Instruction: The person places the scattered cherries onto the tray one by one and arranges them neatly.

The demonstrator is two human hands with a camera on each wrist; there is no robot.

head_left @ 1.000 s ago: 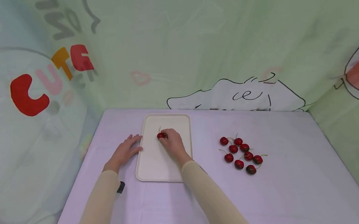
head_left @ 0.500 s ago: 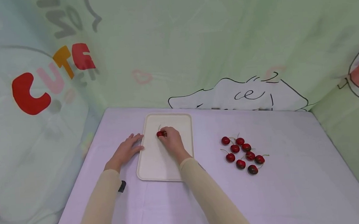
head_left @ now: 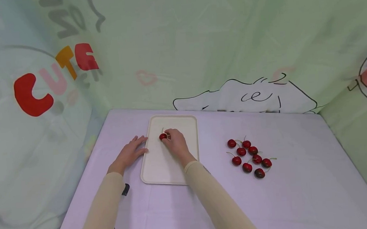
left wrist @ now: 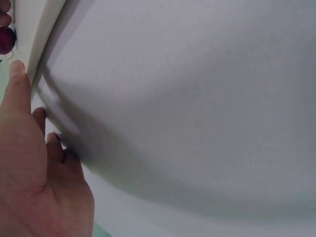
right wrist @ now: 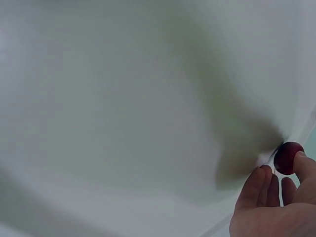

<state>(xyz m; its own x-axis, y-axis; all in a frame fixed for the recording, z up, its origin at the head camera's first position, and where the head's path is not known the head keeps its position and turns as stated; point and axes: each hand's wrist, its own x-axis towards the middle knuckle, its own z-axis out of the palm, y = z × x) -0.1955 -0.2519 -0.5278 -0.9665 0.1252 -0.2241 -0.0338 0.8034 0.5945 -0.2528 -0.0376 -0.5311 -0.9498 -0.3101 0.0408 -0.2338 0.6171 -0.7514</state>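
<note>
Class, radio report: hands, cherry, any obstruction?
Left hand at left edge of tray. Right hand touching one cherry within tray outline; firm grip unclear. Other cherries right of tray, not blocking.

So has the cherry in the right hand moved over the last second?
Yes, slightly left: in the head view, the held cherry is now a little nearer the left rim of the tray.

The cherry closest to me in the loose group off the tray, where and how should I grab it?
Best to pinch that cherry across its round middle, probably coming from the near side: its thin stem points right and away, and the group's other cherries all lie farther back.
</note>
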